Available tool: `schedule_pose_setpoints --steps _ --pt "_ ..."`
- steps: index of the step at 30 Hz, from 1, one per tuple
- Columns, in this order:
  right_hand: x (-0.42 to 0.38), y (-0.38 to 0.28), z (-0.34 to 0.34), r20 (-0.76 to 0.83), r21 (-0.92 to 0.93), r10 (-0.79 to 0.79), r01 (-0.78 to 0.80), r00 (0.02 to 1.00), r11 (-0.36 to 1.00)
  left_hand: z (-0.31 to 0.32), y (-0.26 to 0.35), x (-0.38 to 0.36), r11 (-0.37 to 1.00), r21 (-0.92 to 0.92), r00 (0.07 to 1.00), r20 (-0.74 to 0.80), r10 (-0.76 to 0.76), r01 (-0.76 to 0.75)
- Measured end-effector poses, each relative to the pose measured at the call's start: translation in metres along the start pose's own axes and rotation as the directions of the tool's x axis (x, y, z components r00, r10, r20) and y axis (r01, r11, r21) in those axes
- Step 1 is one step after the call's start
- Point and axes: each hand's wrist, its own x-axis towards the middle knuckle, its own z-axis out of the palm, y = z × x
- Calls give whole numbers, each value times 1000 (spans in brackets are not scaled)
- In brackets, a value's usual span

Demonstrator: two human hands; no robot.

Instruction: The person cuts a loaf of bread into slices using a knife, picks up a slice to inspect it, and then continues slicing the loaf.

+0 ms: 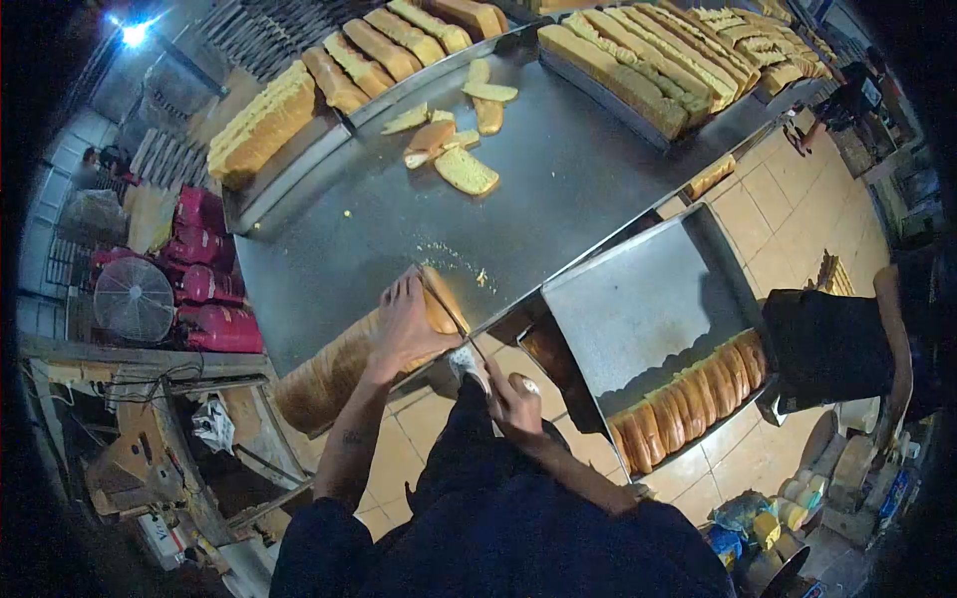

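Observation:
A long brown loaf (334,367) lies along the near left edge of the metal table (329,239). My left hand (402,324) presses on the loaf near its right end, fingers together over the top. My right hand (513,401) is closed around the handle of a knife (478,351), whose blade reaches up to the loaf's right end, beside my left fingers. Crumbs (449,257) are scattered just beyond the loaf. Farther back lie several cut pieces of bread (466,171), some with pale yellow faces up.
Long loaves (261,125) line the table's back left; more loaves (638,70) fill a tray at the back right. A metal tray (638,299) on my right holds a row of browned slices (688,404). Another person (827,344) stands beyond it. A fan (135,299) is at left.

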Motion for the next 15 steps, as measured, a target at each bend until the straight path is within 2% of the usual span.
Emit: schedule_pose_setpoints --steps 3,6,9,10,13,15 --pt "-18 12 6 -9 1 24 -24 1000 1000 7 -5 -1 999 26 997 -65 46 -44" --pt "34 -15 2 34 -16 28 -27 999 1000 6 -2 -2 999 37 999 -41 26 -25" --pt "1 -2 3 31 -64 78 -75 997 995 -2 3 0 1000 18 1000 2 3 -3" --pt "-4 -3 -1 -46 -58 11 -13 999 998 -4 4 1 1000 17 1000 -3 6 -6" --pt "12 -7 8 31 -48 128 -127 991 991 1 1 -3 999 33 998 -44 33 -31" --pt "47 -22 8 -28 51 44 -43 999 998 7 -2 -3 999 12 998 -56 40 -40"
